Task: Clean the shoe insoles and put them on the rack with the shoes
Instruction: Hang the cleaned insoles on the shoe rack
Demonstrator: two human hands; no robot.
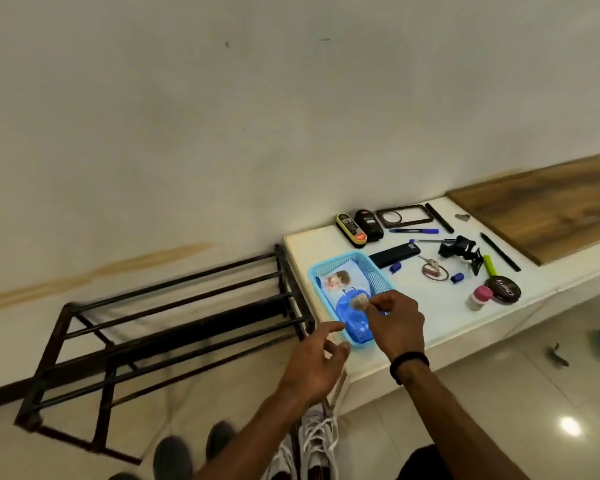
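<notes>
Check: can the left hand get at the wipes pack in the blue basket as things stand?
Probably yes. The left hand is open and holds nothing, beside the blue basket's near corner. The right hand pinches something small over the wipes pack, partly crowding it.

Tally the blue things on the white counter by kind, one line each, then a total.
Blue basket: 1
Blue packet in the basket: 1
Blue pens: 2
Small blue caps: 2
Total: 6
The right hand pinches a small greyish thing above the basket; it is not counted.
</notes>
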